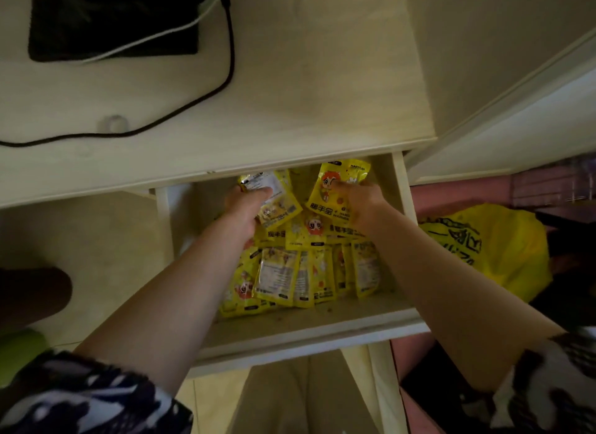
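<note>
My left grip (248, 207) is pinching a yellow hand-warmer packet (278, 191), printed back up, at the back of the open drawer (322, 332). My right grip (358, 204) is pinching a second hand-warmer packet (332, 188) just beside it, over the packet pile (290, 272).

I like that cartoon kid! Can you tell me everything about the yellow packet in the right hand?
It is a hand warmer packet: a flat, glossy yellow plastic pouch, front up. It bears a cartoon figure with orange-red hair, bold black Chinese characters and small print reading HAND WARMER. It sits tilted at the back of the open drawer, top toward the desk. The right hand grips its right side, and its lower end overlaps other yellow packets.
</note>
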Demonstrator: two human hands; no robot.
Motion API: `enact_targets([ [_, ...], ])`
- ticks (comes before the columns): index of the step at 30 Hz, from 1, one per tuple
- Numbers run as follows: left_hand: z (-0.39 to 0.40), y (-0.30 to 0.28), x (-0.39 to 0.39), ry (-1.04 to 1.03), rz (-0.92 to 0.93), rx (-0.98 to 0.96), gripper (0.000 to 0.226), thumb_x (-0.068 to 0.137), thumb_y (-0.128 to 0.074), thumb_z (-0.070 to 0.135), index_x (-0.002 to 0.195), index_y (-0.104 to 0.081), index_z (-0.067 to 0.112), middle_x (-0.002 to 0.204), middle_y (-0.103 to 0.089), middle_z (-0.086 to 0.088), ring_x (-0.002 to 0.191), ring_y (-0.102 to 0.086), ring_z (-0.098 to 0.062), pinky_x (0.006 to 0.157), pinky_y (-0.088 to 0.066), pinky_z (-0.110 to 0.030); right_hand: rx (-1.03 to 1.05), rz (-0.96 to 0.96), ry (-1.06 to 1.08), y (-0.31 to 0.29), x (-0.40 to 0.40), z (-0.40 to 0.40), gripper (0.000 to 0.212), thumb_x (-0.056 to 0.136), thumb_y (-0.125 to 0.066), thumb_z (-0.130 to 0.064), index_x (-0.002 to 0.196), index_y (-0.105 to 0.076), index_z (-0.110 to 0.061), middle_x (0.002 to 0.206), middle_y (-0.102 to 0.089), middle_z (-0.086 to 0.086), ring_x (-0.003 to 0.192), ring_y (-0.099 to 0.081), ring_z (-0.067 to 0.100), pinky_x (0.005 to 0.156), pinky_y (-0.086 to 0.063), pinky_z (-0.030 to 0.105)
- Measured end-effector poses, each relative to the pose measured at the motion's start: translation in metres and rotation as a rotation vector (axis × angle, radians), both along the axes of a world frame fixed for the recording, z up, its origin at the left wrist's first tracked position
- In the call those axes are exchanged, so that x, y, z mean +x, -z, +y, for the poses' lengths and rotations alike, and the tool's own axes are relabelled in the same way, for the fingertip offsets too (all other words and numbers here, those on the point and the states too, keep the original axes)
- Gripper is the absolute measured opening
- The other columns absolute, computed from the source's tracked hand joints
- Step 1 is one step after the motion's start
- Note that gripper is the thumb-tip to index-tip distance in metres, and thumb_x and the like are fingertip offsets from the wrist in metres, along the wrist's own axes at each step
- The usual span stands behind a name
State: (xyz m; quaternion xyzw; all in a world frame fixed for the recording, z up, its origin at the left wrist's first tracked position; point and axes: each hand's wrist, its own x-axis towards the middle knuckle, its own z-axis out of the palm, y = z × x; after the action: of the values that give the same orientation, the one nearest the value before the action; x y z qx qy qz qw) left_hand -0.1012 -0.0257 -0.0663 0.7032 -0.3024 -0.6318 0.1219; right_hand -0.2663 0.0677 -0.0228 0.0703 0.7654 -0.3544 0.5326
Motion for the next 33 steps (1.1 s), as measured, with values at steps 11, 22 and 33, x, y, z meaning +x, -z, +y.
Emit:
enact_targets([
  [11, -0.015, 0.011, 0.016, 0.32, -0.264, -0.165, 0.041, 0.086, -0.062, 0.01, 0.126, -0.054, 0.016, 0.124, -0.058, -0.008, 0.112, -0.056, -0.027, 0.087, -0.046, -0.033, 0.116, 0.327, -0.306, 0.022, -0.021, 0.017, 0.02, 0.089, -0.058, -0.02, 0.1, -0.068, -0.005, 0.081, -0.066, 0.01, 0.078, -0.064, 0.029, 0.075, -0.056, 0.038],
  [22, 0.044, -0.041, 0.06, 0.439, -0.337, -0.292, 0.033, 0.091, -0.057, 0.007, 0.124, -0.054, 0.006, 0.114, -0.066, -0.009, 0.101, -0.063, -0.024, 0.07, -0.046, -0.026, 0.117, 0.407, -0.616, -0.025, 0.003, 0.053, 0.012, 0.092, -0.047, -0.015, 0.09, -0.058, -0.011, 0.08, -0.058, 0.005, 0.075, -0.055, 0.023, 0.065, -0.042, 0.03],
  [33, 0.139, -0.116, 0.1, 0.405, -0.351, -0.447, 0.02, 0.091, -0.059, 0.013, 0.11, -0.065, 0.01, 0.111, -0.067, -0.004, 0.1, -0.061, -0.018, 0.083, -0.042, -0.022, -0.076, 0.43, -0.877, -0.085, 0.067, 0.109, 0.037, 0.095, -0.04, -0.014, 0.131, -0.048, -0.009, 0.09, -0.06, 0.006, 0.057, -0.05, 0.014, 0.045, -0.035, 0.023],
])
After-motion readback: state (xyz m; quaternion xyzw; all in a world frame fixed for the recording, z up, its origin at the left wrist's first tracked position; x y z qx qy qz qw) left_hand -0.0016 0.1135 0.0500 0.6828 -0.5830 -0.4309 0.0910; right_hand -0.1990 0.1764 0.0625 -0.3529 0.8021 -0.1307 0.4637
